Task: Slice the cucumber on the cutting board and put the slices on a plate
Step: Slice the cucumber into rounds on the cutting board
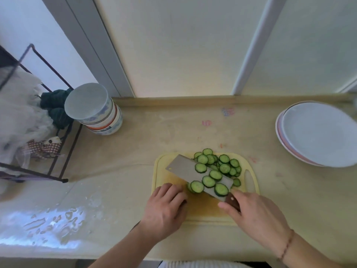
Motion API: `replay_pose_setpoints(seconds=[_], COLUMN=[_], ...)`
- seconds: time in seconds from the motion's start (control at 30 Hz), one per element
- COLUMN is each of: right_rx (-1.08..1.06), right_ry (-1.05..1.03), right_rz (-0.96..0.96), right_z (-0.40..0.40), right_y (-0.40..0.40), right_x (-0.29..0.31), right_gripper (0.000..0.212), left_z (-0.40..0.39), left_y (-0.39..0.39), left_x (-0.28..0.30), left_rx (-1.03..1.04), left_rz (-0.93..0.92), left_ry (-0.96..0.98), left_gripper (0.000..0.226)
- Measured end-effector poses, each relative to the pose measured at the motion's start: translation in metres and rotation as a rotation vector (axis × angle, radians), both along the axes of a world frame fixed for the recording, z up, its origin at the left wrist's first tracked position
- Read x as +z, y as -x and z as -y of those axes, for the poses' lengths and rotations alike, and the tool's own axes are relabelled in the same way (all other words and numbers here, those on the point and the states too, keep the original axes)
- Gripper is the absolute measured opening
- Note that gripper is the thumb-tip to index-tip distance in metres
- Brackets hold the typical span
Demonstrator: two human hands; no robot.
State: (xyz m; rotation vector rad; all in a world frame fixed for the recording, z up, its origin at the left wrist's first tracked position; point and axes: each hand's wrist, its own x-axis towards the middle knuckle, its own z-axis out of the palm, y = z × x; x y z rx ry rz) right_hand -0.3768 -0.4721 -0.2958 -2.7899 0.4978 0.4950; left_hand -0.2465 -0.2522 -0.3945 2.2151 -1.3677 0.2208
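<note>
Gripping the dark wooden handle (232, 203) of a cleaver (197, 176), the right hand (257, 217) has its fingers curled round the grip, the thumb lying along the handle's near side. Its wrist carries a thin cord bracelet (287, 245). The left hand (166, 207) sits just to the left of it, palm down, fingers bent with the knuckles up; the fingertips are tucked under and I cannot tell for sure what they hold, though they touch the cut end of the cucumber (190, 187) where it meets the blade. Both hands are over a pale yellow cutting board (204, 211).

Beyond the fingers the broad blade runs up and to the left, lying nearly flat, with several green slices (208, 181) stuck to its upper face. Just past the blade, up and right of the right-hand fingers, a heap of cut rounds (224, 164) lies on the far part of the board.

Well to the right of the right hand, a stack of white plates (318, 136) stands on the beige counter (135, 144), holding no slices. Far left of the left hand, stacked bowls (94, 111) sit upside down beside a dark wire rack (58, 147) with cloths in it. Water drops (54, 219) glint on the counter to the near left.
</note>
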Motion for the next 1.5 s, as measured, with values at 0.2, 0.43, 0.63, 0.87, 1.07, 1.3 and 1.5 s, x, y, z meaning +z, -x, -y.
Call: replay_pose_setpoints(seconds=[0.2, 0.43, 0.63, 0.87, 1.07, 1.3, 1.5], right_rx=[0.058, 0.115, 0.126, 0.068, 0.023, -0.007, -0.354], right_ry=[0.061, 0.159, 0.2, 0.281, 0.291, 0.321, 0.096], right_rz=[0.034, 0.116, 0.197, 0.213, 0.212, 0.25, 0.11], right_z=[0.008, 0.018, 0.032, 0.052, 0.074, 0.109, 0.119], right_y=[0.008, 0.013, 0.031, 0.048, 0.071, 0.124, 0.148], right_x=[-0.011, -0.024, -0.034, -0.039, -0.032, -0.022, -0.004], right_gripper=[0.063, 0.096, 0.087, 0.069, 0.068, 0.079, 0.086], left_z=[0.038, 0.088, 0.099, 0.113, 0.11, 0.113, 0.105], left_y=[0.008, -0.002, -0.017, -0.025, -0.043, -0.049, -0.041], left_x=[0.021, 0.005, 0.002, 0.002, -0.011, -0.019, -0.011], left_rx=[-0.156, -0.41, -0.426, -0.538, -0.489, -0.496, -0.432], left_rz=[0.027, 0.044, 0.027, 0.052, 0.068, 0.1, 0.048], left_ry=[0.059, -0.232, -0.202, -0.107, -0.14, -0.157, -0.095], left_gripper=[0.04, 0.055, 0.053, 0.045, 0.043, 0.036, 0.028])
